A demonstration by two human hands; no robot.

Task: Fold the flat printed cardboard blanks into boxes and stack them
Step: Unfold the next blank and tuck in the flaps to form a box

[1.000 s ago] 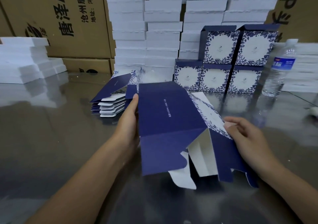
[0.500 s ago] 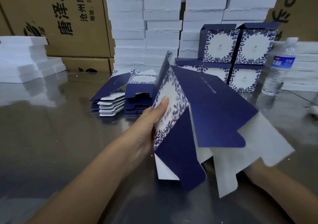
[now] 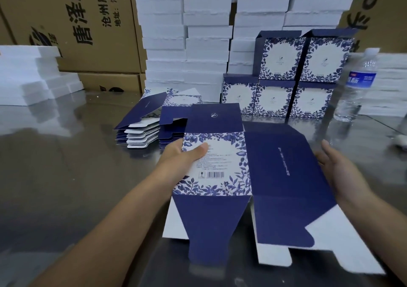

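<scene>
Cardboard blank [image 3: 222, 165], partly opened, held in the lower centre of the frame above the bench [image 3: 55, 176]: floral panel with barcode facing up at left, plain navy panel to its right, navy and white flaps hanging toward the lower edge. Left hand [image 3: 182, 156] grips the left edge of the floral panel, thumb pressed on the printed face, the other fingers hidden beneath. Right hand [image 3: 343, 174] lies along the right edge of the navy panel, fingers [image 3: 328, 149] straight and slightly spread, curled round nothing; whether the palm touches the card cannot be told. Pile of flat blanks [image 3: 141, 130], on the bench at centre left, behind the held one. Folded boxes [image 3: 284, 77], five, in two tiers right of centre, three below and two above. Water bottle [image 3: 356, 84], upright, just right of the boxes. White foam slabs [image 3: 198, 33], tall columns at upper centre, with a lower stack at the left edge. Brown cartons [image 3: 77, 22], upper left.
</scene>
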